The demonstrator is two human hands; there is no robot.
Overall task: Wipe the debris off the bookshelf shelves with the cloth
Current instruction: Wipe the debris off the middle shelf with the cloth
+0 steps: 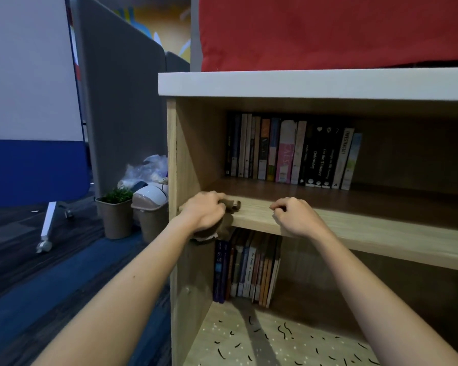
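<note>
At the left front corner of the bookshelf's (193, 143) middle shelf board (381, 229), the left hand (205, 211) grips a brown cloth (233, 206), fingers curled round it, with a fold hanging below the board's edge. Further right along the same edge rests the right hand (296, 217), fingers curled in, with nothing seen in them. A row of books (291, 151) stands at the back above the board, and another row (249, 268) stands below it. Black strips and pale specks of debris (283, 331) lie scattered on the shelf beneath.
</note>
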